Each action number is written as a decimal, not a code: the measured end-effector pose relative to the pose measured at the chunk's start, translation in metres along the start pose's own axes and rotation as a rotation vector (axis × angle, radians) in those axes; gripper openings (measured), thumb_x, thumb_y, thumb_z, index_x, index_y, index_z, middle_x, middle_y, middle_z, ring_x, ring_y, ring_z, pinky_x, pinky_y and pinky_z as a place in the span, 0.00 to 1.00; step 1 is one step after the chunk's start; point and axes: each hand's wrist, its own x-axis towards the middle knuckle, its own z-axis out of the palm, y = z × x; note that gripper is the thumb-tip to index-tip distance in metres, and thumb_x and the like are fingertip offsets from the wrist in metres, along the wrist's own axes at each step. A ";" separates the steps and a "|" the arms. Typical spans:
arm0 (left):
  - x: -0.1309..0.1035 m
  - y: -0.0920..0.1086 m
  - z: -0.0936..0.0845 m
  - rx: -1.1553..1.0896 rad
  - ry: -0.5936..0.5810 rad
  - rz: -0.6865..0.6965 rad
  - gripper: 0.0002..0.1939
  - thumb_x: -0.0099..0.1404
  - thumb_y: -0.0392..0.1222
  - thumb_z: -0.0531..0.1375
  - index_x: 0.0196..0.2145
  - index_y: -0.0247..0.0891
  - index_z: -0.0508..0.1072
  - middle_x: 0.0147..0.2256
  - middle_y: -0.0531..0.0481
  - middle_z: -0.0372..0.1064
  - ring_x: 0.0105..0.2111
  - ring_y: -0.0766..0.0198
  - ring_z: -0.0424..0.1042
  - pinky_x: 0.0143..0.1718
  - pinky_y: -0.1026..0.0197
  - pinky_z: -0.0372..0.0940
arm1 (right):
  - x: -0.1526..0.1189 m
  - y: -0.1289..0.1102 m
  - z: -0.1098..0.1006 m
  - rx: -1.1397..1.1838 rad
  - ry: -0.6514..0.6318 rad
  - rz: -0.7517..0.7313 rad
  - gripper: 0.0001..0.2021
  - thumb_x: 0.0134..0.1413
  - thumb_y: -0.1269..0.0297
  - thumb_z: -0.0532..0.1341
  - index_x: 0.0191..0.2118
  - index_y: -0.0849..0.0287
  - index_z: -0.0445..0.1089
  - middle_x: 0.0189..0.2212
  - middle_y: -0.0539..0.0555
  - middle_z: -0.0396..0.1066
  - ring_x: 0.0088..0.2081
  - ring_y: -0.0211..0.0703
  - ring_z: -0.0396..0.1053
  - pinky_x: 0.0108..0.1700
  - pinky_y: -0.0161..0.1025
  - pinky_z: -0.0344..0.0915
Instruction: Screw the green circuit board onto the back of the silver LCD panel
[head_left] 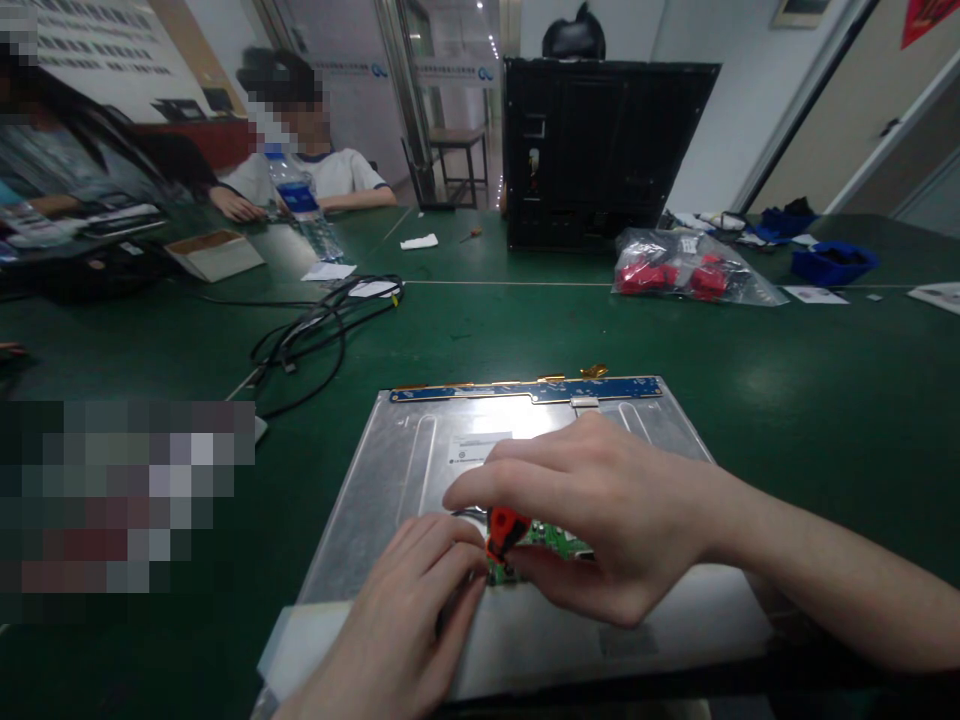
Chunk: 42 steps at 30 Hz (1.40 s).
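Observation:
In the middle of the view my right hand (pixel 592 510) is closed round a red-and-black screwdriver (pixel 506 530), whose handle tilts down toward a green circuit board (pixel 559 540). My left hand (pixel 420 590) rests at the board's left edge, its fingers bent and pressed together beside the screwdriver's lower end. Whatever those fingertips pinch, if anything, is hidden. Under both hands lies a flat metal-backed display panel (pixel 375 480), with a narrow blue circuit strip (pixel 495 392) along its far edge. A whitish sheet (pixel 307 640) covers the panel's near side.
Black cables (pixel 315 325) lie coiled to the left on the green table (pixel 465 335). Farther back are a water bottle (pixel 304 210), an open box (pixel 217 255), a large black monitor casing (pixel 600 150) and a plastic bag (pixel 690 270) with red things. Two people sit at the far left.

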 end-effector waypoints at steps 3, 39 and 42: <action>0.001 0.000 0.001 0.009 0.009 0.003 0.07 0.65 0.31 0.53 0.39 0.40 0.67 0.40 0.46 0.68 0.42 0.55 0.69 0.42 0.56 0.66 | 0.001 -0.001 -0.001 -0.022 0.012 0.011 0.22 0.53 0.73 0.58 0.54 0.66 0.60 0.45 0.52 0.69 0.37 0.33 0.64 0.35 0.32 0.57; -0.001 0.000 0.001 -0.002 0.023 0.012 0.07 0.65 0.32 0.53 0.39 0.40 0.68 0.39 0.46 0.68 0.40 0.56 0.69 0.41 0.56 0.67 | 0.001 0.002 0.002 -0.082 0.039 0.015 0.17 0.62 0.61 0.58 0.53 0.63 0.60 0.38 0.49 0.70 0.34 0.33 0.65 0.33 0.33 0.56; 0.000 0.000 0.000 0.000 0.016 0.005 0.09 0.65 0.32 0.53 0.41 0.40 0.68 0.39 0.46 0.68 0.39 0.56 0.69 0.41 0.56 0.67 | 0.001 0.001 0.000 -0.027 0.018 0.009 0.18 0.56 0.67 0.59 0.52 0.65 0.61 0.40 0.50 0.70 0.34 0.34 0.64 0.33 0.33 0.57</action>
